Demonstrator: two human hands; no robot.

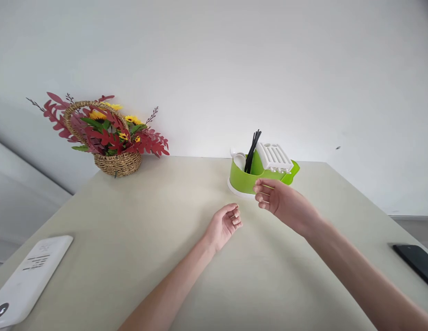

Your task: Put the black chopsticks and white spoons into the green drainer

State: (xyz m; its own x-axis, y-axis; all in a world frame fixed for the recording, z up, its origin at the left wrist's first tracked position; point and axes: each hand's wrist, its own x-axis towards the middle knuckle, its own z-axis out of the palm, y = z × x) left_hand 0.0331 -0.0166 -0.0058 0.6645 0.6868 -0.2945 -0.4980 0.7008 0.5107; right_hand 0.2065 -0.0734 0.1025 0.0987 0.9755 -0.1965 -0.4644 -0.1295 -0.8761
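My left hand point(223, 226) hovers over the middle of the table, palm turned to the right, fingers loosely bent and apart, with nothing in them. Higher and to the right is my right hand point(281, 202), also empty, its fingers half curled and spread a little. It overlaps the front of a green utensil holder point(242, 182) on a white base; whether it touches the holder I cannot tell. Black chopsticks point(252, 151) and a white spoon point(239, 160) stand in the holder's left part. A white slotted rack point(275, 156) sits tilted over its right part.
A wicker basket point(118, 164) of red leaves and yellow flowers stands at the back left by the wall. Along the left edge lies a white flat device point(32, 276) with a dark round spot. A black phone point(416, 263) rests at the right edge of the table point(148, 216).
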